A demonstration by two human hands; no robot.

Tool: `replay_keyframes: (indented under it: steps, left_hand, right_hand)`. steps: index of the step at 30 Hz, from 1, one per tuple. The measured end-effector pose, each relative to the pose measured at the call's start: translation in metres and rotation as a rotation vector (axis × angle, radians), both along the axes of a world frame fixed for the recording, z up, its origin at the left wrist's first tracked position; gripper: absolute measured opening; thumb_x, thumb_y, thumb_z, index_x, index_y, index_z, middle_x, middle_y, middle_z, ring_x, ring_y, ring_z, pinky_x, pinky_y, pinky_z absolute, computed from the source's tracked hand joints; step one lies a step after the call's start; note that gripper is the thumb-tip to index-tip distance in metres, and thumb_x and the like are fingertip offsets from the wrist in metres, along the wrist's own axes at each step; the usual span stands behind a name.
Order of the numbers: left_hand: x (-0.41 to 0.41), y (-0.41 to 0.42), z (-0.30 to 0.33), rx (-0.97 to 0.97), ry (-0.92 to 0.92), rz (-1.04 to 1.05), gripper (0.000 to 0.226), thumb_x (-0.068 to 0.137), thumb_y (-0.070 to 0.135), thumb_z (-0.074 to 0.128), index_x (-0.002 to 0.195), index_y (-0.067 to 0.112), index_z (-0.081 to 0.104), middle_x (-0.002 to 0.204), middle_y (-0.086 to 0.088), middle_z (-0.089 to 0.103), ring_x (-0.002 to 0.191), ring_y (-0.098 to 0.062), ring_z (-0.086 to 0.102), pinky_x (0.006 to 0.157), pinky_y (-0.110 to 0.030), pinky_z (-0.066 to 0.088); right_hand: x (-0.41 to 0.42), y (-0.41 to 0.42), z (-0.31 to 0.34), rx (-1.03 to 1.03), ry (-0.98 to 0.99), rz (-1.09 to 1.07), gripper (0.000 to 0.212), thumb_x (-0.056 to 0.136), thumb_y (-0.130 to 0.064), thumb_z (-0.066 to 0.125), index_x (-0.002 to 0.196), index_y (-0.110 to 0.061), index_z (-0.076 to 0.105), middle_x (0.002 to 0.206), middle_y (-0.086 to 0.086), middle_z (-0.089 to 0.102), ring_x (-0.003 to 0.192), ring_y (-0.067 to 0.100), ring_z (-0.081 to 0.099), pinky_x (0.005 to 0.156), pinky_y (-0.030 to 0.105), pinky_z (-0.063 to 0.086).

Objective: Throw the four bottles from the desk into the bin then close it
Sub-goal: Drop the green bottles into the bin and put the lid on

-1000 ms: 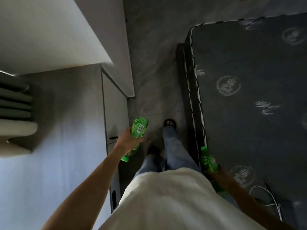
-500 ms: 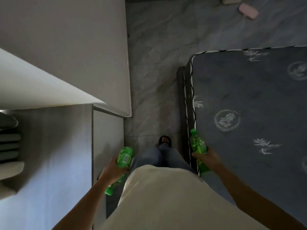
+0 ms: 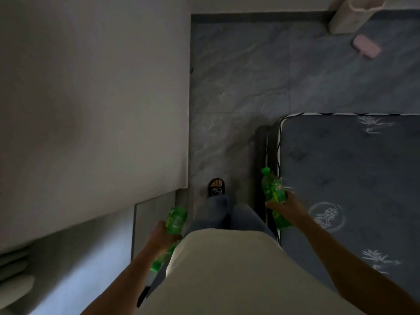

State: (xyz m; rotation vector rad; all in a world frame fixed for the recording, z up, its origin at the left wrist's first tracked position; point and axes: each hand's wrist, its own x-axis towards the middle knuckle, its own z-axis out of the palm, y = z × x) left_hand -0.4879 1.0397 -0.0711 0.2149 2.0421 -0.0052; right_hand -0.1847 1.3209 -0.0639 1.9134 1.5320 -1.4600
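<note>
Left hand: fingers wrapped round a green bottle, cap end down, across the aisle from the mattress.
Right hand: clamped on a second bottle, over the mattress edge.
Bin: not identifiable (pale container beyond the mattress, perhaps).
Progress: two bottles in transit, none seen binned; remaining two out of view.

Two green plastic bottles, one mattress on the right, one pink slipper far right, one black sandal.
</note>
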Motion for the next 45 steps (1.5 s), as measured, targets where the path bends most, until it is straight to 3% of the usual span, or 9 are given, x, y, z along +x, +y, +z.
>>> replay_keyframes:
  steps: [5, 9, 13, 22, 26, 30, 33, 39, 45]
  left_hand:
    - [-0.046, 0.134, 0.014, 0.145, 0.007, -0.017, 0.064, 0.072, 0.034, 0.086, 0.125, 0.015, 0.054, 0.113, -0.014, 0.069, 0.087, -0.028, 0.063, 0.072, -0.029, 0.045]
    - [-0.072, 0.240, 0.022, 0.252, -0.009, -0.105, 0.070, 0.067, 0.044, 0.081, 0.125, 0.022, 0.049, 0.110, -0.006, 0.063, 0.091, -0.027, 0.062, 0.070, -0.032, 0.046]
    - [-0.089, 0.336, 0.025, 0.293, -0.013, -0.185, 0.074, 0.060, 0.052, 0.077, 0.121, 0.024, 0.048, 0.108, -0.005, 0.062, 0.095, -0.029, 0.065, 0.075, -0.035, 0.052]
    - [-0.123, 0.423, 0.018, 0.176, 0.020, -0.246, 0.071, 0.072, 0.043, 0.080, 0.130, 0.018, 0.047, 0.118, -0.013, 0.065, 0.090, -0.026, 0.059, 0.073, -0.034, 0.045]
    - [-0.134, 0.435, 0.023, 0.022, 0.045, -0.228, 0.062, 0.073, 0.038, 0.083, 0.121, 0.014, 0.053, 0.112, -0.014, 0.066, 0.078, -0.024, 0.056, 0.071, -0.031, 0.044]
    - [-0.153, 0.452, 0.024, -0.062, 0.016, -0.237, 0.054, 0.077, 0.046, 0.074, 0.117, 0.017, 0.053, 0.116, -0.014, 0.067, 0.075, -0.020, 0.060, 0.063, -0.029, 0.045]
    - [-0.180, 0.486, 0.016, -0.096, -0.018, -0.272, 0.064, 0.084, 0.043, 0.074, 0.133, 0.010, 0.049, 0.113, -0.012, 0.065, 0.079, -0.021, 0.060, 0.066, -0.028, 0.044]
    - [-0.222, 0.627, 0.017, -0.054, -0.044, -0.333, 0.061, 0.072, 0.054, 0.069, 0.112, 0.009, 0.058, 0.109, -0.011, 0.069, 0.070, -0.016, 0.060, 0.058, -0.025, 0.043]
    - [-0.196, 0.802, 0.025, 0.139, -0.113, -0.636, 0.061, 0.062, 0.047, 0.080, 0.115, 0.028, 0.057, 0.105, -0.003, 0.068, 0.091, -0.025, 0.066, 0.069, -0.030, 0.049]
  right_hand:
    - [0.014, 0.023, 0.005, -0.039, -0.092, -0.060, 0.064, 0.074, -0.029, 0.086, 0.126, -0.004, 0.057, 0.111, 0.018, 0.066, 0.092, 0.028, 0.061, 0.080, 0.037, 0.048]
    - [0.030, 0.040, 0.002, -0.099, -0.176, -0.098, 0.060, 0.075, -0.034, 0.084, 0.122, -0.004, 0.060, 0.099, 0.015, 0.067, 0.087, 0.030, 0.063, 0.081, 0.042, 0.052]
    - [0.037, 0.074, -0.006, -0.142, -0.233, -0.124, 0.063, 0.079, -0.041, 0.079, 0.126, -0.006, 0.057, 0.110, 0.020, 0.069, 0.090, 0.032, 0.063, 0.080, 0.037, 0.048]
    - [-0.018, 0.238, -0.018, -0.113, -0.138, -0.168, 0.069, 0.075, -0.032, 0.085, 0.129, 0.000, 0.055, 0.117, 0.024, 0.066, 0.105, 0.036, 0.064, 0.093, 0.046, 0.052]
    - [-0.060, 0.329, -0.008, -0.045, -0.041, -0.190, 0.060, 0.074, -0.028, 0.085, 0.122, -0.004, 0.058, 0.114, 0.023, 0.067, 0.090, 0.027, 0.061, 0.079, 0.037, 0.048]
    - [-0.094, 0.409, -0.006, 0.030, -0.019, -0.185, 0.066, 0.070, -0.041, 0.086, 0.121, -0.008, 0.059, 0.111, 0.016, 0.069, 0.100, 0.032, 0.066, 0.085, 0.041, 0.054]
    - [-0.111, 0.455, -0.009, 0.069, -0.020, -0.202, 0.076, 0.067, -0.046, 0.086, 0.125, -0.008, 0.057, 0.113, 0.015, 0.068, 0.105, 0.034, 0.065, 0.087, 0.043, 0.054]
    - [-0.117, 0.498, -0.009, -0.017, -0.063, -0.334, 0.069, 0.070, -0.036, 0.087, 0.124, -0.004, 0.058, 0.115, 0.020, 0.067, 0.102, 0.034, 0.065, 0.086, 0.044, 0.053]
    - [-0.101, 0.475, 0.002, -0.125, -0.138, -0.593, 0.076, 0.077, -0.037, 0.083, 0.137, -0.006, 0.048, 0.128, 0.021, 0.061, 0.111, 0.036, 0.061, 0.091, 0.043, 0.048]
